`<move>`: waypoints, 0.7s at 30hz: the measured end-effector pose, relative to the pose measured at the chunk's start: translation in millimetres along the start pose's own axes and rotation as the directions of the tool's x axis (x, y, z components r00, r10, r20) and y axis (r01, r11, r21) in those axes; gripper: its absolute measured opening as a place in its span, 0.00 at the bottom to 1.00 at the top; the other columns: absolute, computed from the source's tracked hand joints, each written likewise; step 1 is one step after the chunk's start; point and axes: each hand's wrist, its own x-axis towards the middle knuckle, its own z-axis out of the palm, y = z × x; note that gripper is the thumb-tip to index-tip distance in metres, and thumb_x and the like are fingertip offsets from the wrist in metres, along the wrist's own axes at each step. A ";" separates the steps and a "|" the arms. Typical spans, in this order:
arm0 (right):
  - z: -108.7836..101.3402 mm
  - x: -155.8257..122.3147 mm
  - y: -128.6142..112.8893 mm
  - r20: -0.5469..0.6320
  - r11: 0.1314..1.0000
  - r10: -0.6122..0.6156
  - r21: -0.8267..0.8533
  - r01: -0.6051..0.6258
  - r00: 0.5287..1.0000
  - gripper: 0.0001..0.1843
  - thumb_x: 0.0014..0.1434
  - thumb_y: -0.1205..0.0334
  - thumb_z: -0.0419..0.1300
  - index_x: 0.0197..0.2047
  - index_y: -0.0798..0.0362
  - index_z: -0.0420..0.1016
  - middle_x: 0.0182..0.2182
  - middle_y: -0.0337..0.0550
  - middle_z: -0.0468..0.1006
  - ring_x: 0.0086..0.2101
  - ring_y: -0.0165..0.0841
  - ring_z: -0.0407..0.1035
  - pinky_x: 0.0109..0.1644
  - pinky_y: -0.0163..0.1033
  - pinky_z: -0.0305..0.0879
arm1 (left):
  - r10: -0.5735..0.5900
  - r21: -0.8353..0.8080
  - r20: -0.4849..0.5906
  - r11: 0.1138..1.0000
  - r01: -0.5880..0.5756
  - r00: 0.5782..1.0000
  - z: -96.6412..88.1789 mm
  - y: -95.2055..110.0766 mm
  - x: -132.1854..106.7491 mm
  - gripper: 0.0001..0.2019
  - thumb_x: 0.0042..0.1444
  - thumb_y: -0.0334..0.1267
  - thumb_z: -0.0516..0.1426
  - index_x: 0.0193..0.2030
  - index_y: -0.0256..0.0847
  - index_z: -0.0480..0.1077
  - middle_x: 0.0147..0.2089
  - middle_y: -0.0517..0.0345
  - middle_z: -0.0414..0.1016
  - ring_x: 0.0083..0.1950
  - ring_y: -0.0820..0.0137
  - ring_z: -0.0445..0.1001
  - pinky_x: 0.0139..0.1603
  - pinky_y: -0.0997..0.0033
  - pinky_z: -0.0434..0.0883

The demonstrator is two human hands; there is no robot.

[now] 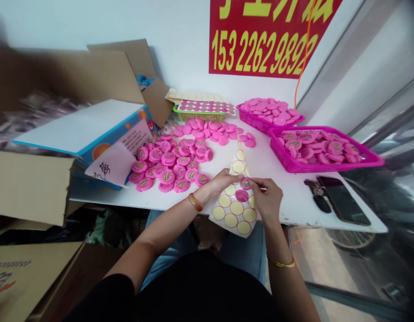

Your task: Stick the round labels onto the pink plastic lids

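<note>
My left hand and my right hand meet over a sticker sheet that hangs past the table's front edge. Between them is a small round pink case with a printed label on its face. The left thumb and fingers grip its left side, and the right fingertips pinch its right edge. Just below, a round pink sticker remains on the sheet among bare yellowish circles. Left of my hands, many labelled pink cases lie in a pile. Plain pink cases are spread behind the sheet.
Two magenta baskets of pink cases stand at the right. A phone and keys lie near the right edge. At the back, a green basket bears sticker sheets. Cardboard boxes crowd the left.
</note>
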 end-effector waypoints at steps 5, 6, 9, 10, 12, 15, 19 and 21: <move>9.7 3.8 7.5 -0.073 0.977 -0.122 -0.183 0.107 0.990 0.10 0.57 0.59 0.58 0.35 0.52 0.80 0.32 0.42 0.75 0.32 0.34 0.70 0.40 0.40 0.66 | -0.034 0.051 -0.108 0.998 0.040 0.994 -0.4 -2.1 9.0 0.17 0.47 0.46 0.65 0.34 0.33 0.70 0.27 0.57 0.73 0.26 0.74 0.69 0.31 0.72 0.67; 12.2 4.0 8.8 -0.084 0.969 -0.144 -0.214 0.123 0.986 0.10 0.58 0.59 0.57 0.36 0.52 0.79 0.32 0.43 0.75 0.33 0.34 0.70 0.41 0.40 0.66 | -0.030 0.070 -0.116 0.997 0.039 0.993 -0.3 -3.6 10.8 0.16 0.48 0.46 0.64 0.34 0.34 0.70 0.26 0.57 0.72 0.26 0.74 0.69 0.31 0.73 0.67; 18.9 4.7 13.0 -0.103 0.952 -0.167 -0.274 0.134 0.981 0.11 0.60 0.59 0.54 0.36 0.52 0.77 0.35 0.45 0.74 0.36 0.36 0.69 0.42 0.41 0.65 | -0.024 0.174 -0.143 0.984 0.049 0.989 -2.7 -4.4 20.9 0.15 0.52 0.47 0.61 0.32 0.35 0.68 0.26 0.58 0.71 0.25 0.75 0.67 0.28 0.74 0.65; 20.7 5.2 14.6 -0.101 0.951 -0.163 -0.281 0.129 0.981 0.11 0.60 0.59 0.53 0.36 0.53 0.75 0.36 0.46 0.74 0.37 0.37 0.69 0.43 0.42 0.65 | -0.007 0.256 -0.183 0.965 0.055 0.983 -5.8 -1.2 27.0 0.16 0.54 0.48 0.59 0.32 0.35 0.68 0.26 0.57 0.71 0.25 0.75 0.67 0.28 0.74 0.65; 23.5 7.1 18.6 -0.061 0.956 -0.134 -0.269 0.113 0.989 0.10 0.61 0.59 0.51 0.37 0.53 0.72 0.36 0.47 0.74 0.37 0.37 0.69 0.43 0.43 0.65 | 0.082 0.463 -0.314 0.883 0.077 0.946 -17.6 13.5 44.2 0.16 0.58 0.49 0.55 0.33 0.35 0.68 0.27 0.56 0.72 0.25 0.75 0.68 0.28 0.75 0.65; 26.5 13.5 26.3 0.076 0.978 -0.033 -0.202 0.048 0.997 0.09 0.60 0.59 0.52 0.36 0.53 0.70 0.34 0.46 0.74 0.35 0.37 0.69 0.43 0.43 0.66 | 0.251 0.659 -0.454 0.740 0.133 0.855 -52.4 53.3 77.4 0.12 0.63 0.40 0.49 0.40 0.35 0.68 0.33 0.52 0.76 0.31 0.72 0.73 0.34 0.73 0.69; 30.2 28.7 34.1 0.201 0.988 0.066 -0.150 -0.036 0.977 0.13 0.55 0.59 0.57 0.42 0.55 0.73 0.38 0.48 0.75 0.33 0.35 0.71 0.41 0.42 0.68 | 0.369 0.759 -0.524 0.612 0.224 0.768 -117.8 100.0 116.5 0.08 0.56 0.30 0.54 0.43 0.34 0.69 0.49 0.46 0.74 0.53 0.63 0.71 0.53 0.66 0.65; 33.3 37.0 35.3 0.240 0.985 0.054 -0.175 -0.011 0.969 0.17 0.53 0.60 0.58 0.45 0.57 0.74 0.41 0.50 0.74 0.33 0.34 0.71 0.41 0.42 0.69 | 0.400 0.784 -0.569 0.528 0.327 0.719 -147.9 105.8 130.0 0.15 0.54 0.32 0.57 0.49 0.33 0.67 0.56 0.39 0.69 0.60 0.57 0.65 0.58 0.61 0.62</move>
